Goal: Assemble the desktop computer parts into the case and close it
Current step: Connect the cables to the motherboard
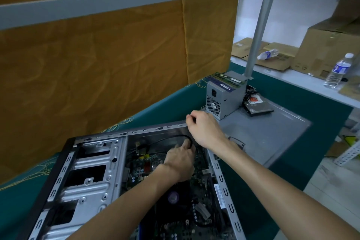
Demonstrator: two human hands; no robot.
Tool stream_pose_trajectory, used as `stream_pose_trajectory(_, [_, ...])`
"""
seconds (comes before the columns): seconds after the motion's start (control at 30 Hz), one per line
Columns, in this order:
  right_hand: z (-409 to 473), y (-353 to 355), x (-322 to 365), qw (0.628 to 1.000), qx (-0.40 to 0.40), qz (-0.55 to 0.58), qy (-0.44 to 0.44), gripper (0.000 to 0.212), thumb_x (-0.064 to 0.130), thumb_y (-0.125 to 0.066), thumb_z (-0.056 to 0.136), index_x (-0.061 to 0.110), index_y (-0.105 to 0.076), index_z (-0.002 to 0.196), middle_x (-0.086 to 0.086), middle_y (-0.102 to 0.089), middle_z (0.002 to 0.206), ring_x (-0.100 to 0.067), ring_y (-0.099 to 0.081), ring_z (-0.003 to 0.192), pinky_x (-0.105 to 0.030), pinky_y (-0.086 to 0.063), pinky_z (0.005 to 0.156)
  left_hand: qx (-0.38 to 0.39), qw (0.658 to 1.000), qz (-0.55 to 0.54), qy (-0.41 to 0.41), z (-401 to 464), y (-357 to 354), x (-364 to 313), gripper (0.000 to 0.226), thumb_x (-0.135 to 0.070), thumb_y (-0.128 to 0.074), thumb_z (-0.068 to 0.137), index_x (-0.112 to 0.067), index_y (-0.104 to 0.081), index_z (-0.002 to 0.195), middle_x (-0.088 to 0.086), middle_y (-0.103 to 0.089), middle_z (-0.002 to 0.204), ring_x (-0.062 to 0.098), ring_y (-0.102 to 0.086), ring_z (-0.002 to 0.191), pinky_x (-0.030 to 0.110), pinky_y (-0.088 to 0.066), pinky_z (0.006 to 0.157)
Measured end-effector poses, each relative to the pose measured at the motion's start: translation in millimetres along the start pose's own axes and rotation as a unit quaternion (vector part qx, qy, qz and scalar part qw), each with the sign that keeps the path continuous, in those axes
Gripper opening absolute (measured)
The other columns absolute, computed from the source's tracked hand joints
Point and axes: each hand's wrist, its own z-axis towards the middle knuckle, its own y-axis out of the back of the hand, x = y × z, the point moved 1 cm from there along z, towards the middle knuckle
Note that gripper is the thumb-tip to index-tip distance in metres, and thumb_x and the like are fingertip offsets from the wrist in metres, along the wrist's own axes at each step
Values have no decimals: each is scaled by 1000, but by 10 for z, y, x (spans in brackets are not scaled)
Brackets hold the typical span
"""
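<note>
The open case [93, 171] lies on its side under both our hands, with the board [148, 165] already inside. It's sheet steel: stiff, probably heavy, thin edges that could cut, so we'd grip it by the folded rims, not the bare panels. The board looks fragile, best held by its edges only. A black cable [175, 137] loops just beyond our left hand; it's soft and bendy, best pinched near its plug, not yanked mid-run.

Left hand [181, 161] reaches down into the case, wrist bent, fingers curled at the cable end; we can't tell if it actually grips. Right hand [204, 128] sits on the far corner of the case rim, fingers pinched closed at the edge, forearm crossing over the case's right wall.

Beyond the right hand, well apart, stand the power supply [224, 99] with memory sticks [224, 82] on top, and a hard drive [257, 106] beside it, all resting on the side panel [272, 134]. None is fitted yet, so we judge the task is early.
</note>
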Motion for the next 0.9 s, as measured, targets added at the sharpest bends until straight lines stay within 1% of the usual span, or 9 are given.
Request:
stream_pose_trajectory(0.03, [2, -4, -4, 1000, 2, 2, -1, 41, 29, -46, 105, 15, -46, 66, -3, -52, 61, -21, -51, 57, -34, -33, 49, -8, 1000, 5, -4, -25, -5, 30, 55, -13, -45, 95, -16, -38, 149, 8, -35, 143, 36, -45, 127, 44, -40, 108])
stream_pose_trajectory(0.1, [6, -4, -12, 1000, 3, 4, -3, 41, 29, -47, 104, 13, -48, 67, -4, -53, 62, -23, -52, 58, -36, -36, 53, -23, 999, 27, -18, -75, -2, 99, 59, -16, -43, 96, -17, -33, 154, 8, -38, 143, 35, -38, 129, 43, -34, 109])
stream_pose_trajectory(0.23, [3, -11, -11, 1000, 4, 9, -3, 41, 29, -47, 105, 12, -49, 67, -4, -53, 61, -22, -51, 58, -36, -35, 52, -9, 999, 4, -35, -114, -6, 126, 66, -15, -43, 99, -13, -18, 161, 12, -39, 145, 36, -37, 134, 43, -34, 110])
stream_pose_trajectory(0.43, [-15, -13, -14, 1000, 3, 17, -6, 43, 29, -47, 106, 15, -46, 65, -2, -49, 59, -21, -48, 55, -35, -33, 51, 5, 996, -86, -35, -115, 20, 70, 57, -8, -44, 96, -7, -32, 152, 12, -33, 137, 44, -54, 110, 50, -45, 91])
stream_pose_trajectory(0.57, [-18, -2, -2, 1000, 2, 16, -9, 43, 29, -47, 106, 17, -45, 65, -2, -50, 59, -20, -48, 55, -35, -34, 51, 16, 996, -78, -32, -93, 38, 80, 60, -9, -46, 95, -5, -32, 153, 12, -31, 140, 44, -52, 115, 51, -44, 99])
stream_pose_trajectory(0.7, [-33, 2, 14, 1000, 7, 11, -14, 40, 29, -47, 106, 15, -50, 68, -3, -53, 61, -21, -49, 56, -35, -36, 53, 26, 997, -59, -40, -117, 99, 51, 63, -12, -50, 95, -3, -30, 154, 14, -32, 143, 43, -52, 118, 47, -43, 98])
stream_pose_trajectory(0.77, [-53, 52, 69, 1000, 3, -8, -7, 34, 26, -49, 105, 11, -58, 76, -4, -59, 68, -22, -53, 61, -35, -42, 59, 32, 997, -50, -41, -132, 140, 93, 58, -14, -52, 94, -4, -37, 150, 14, -36, 144, 40, -52, 123, 45, -45, 101])
stream_pose_trajectory(0.8, [-78, 87, 112, 999, -17, -39, 18, 28, 23, -50, 105, 11, -62, 83, -3, -62, 78, -21, -56, 69, -34, -45, 65, 36, 997, -53, -40, -149, 155, 140, 55, -14, -52, 94, -6, -42, 147, 14, -40, 145, 38, -52, 125, 44, -45, 102])
stream_pose_trajectory(0.9, [-271, 171, 344, 981, -62, -120, 138, 17, 16, -50, 103, 9, -65, 102, -1, -61, 99, -17, -54, 89, -28, -43, 80, 37, 998, -30, -48, -191, 148, 325, 54, -14, -50, 94, -11, -44, 147, 15, -48, 148, 35, -48, 134, 42, -42, 109])
